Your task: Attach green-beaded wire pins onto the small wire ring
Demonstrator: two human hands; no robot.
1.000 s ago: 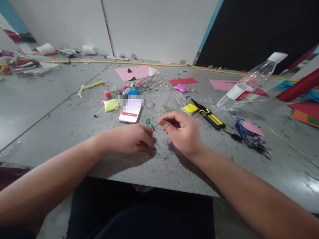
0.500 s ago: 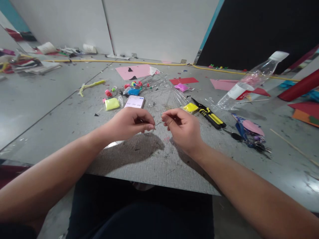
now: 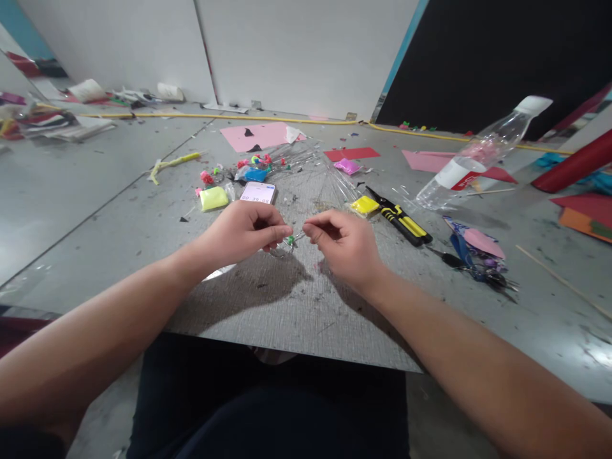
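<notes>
My left hand (image 3: 248, 233) is closed in a pinch over the near part of the table. A tiny green piece (image 3: 291, 240) shows at its fingertips, and a thin shiny strand (image 3: 299, 236) runs from there toward the right fingers. My right hand (image 3: 348, 247) pinches the other end of this strand. A thin loop hangs under the left fingers, too fine to make out well. Just behind the left hand lies a phone (image 3: 259, 192) with a timer on its screen. A yellow packet (image 3: 365, 204) and black-and-yellow pliers (image 3: 402, 220) lie beyond the right hand.
Clear thin strands (image 3: 329, 172) spread behind the hands. Around them are a lime packet (image 3: 213, 198), a blue packet (image 3: 255, 175), pink paper (image 3: 261, 136) and red paper (image 3: 352, 154). A tilted plastic bottle (image 3: 478, 159) and a bunch of keys (image 3: 492, 278) are at the right.
The green piece now shows at my left fingertips. My right hand has shifted slightly left, and both hands keep their pinch.
</notes>
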